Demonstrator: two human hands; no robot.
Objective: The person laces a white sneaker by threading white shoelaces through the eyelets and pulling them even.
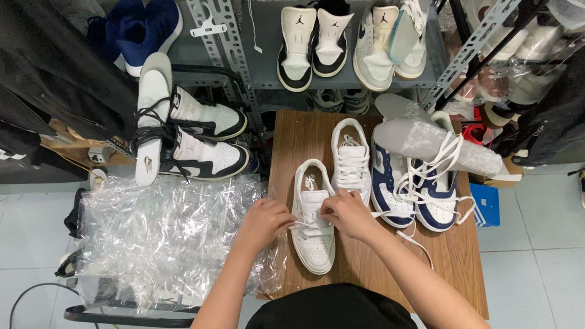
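A white low sneaker [315,243] lies on a small wooden table [460,255], toe toward me. My left hand [264,221] and my right hand [347,212] meet over its lacing, each pinching a white lace. Its matching white sneaker [350,157] stands just beyond, to the right. A pair of navy and white sneakers [415,190] with loose white laces sits further right on the table, with grey insoles [438,140] lying across them.
Crumpled clear plastic [160,240] covers a stand left of the table. Black and white high-tops [189,140] sit behind it. Metal shelving [359,37] at the back holds more sneakers. Dark jackets [13,72] hang at left, bagged shoes at right. The floor is tiled.
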